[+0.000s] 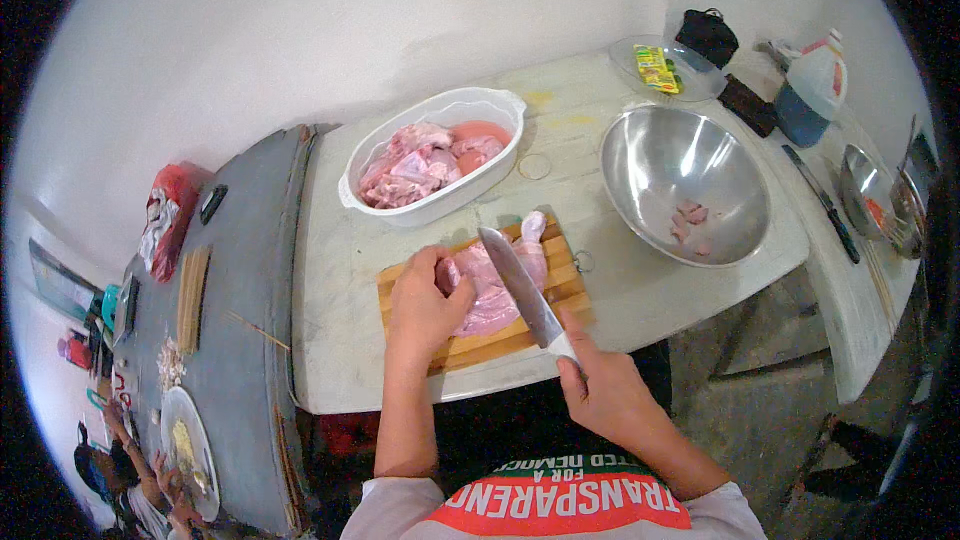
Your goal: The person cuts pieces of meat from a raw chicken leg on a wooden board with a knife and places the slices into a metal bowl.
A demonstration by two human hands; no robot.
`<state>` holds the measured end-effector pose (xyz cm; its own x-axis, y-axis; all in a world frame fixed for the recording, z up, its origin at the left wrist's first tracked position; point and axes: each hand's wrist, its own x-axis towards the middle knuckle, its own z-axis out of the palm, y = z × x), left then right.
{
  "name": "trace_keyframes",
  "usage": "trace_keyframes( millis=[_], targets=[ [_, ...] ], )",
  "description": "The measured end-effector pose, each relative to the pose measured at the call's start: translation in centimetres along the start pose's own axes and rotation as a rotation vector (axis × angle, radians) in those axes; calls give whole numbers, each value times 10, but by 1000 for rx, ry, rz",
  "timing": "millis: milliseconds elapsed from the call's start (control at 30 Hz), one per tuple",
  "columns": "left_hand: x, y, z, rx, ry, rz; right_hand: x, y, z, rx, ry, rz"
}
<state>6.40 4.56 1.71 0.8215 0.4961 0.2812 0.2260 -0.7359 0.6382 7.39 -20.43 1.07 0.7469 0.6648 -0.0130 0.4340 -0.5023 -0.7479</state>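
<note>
A piece of raw poultry, apparently a leg quarter (pixel 486 298), lies on a striped wooden cutting board (pixel 465 352). Its knobby bone end points away from me at the board's far right corner. My left hand (pixel 426 300) grips the meat's left edge between thumb and fingers. In my right hand (pixel 604 386) is a kitchen knife (pixel 517 285) with a white handle, its blade slanting up and left over the meat. Whether the edge touches the meat I cannot tell. Beyond the board stands a white oval dish (pixel 427 214) holding more raw meat pieces (pixel 416 165) and reddish liquid.
Right of the board, a steel bowl (pixel 637 180) contains a few small meat pieces (pixel 688 217). Farther right lie a black-handled knife (pixel 825 206) and a plastic jug (pixel 814 90). On the grey table (pixel 251 255) at left are wooden skewers (pixel 193 300); another person's hands (pixel 176 491) work over a plate (pixel 206 457).
</note>
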Motion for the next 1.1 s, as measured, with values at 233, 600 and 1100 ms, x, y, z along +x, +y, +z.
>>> trace_keyframes(
  millis=[233,600,1100],
  targets=[
    [-17,10,1,200,166,173,0,6,-7,209,-38,-10],
    [-29,11,17,270,242,169,1,19,-2,331,-44,-26],
    [-8,16,2,166,-28,-160,-5,27,6,413,47,-136]
  ],
)
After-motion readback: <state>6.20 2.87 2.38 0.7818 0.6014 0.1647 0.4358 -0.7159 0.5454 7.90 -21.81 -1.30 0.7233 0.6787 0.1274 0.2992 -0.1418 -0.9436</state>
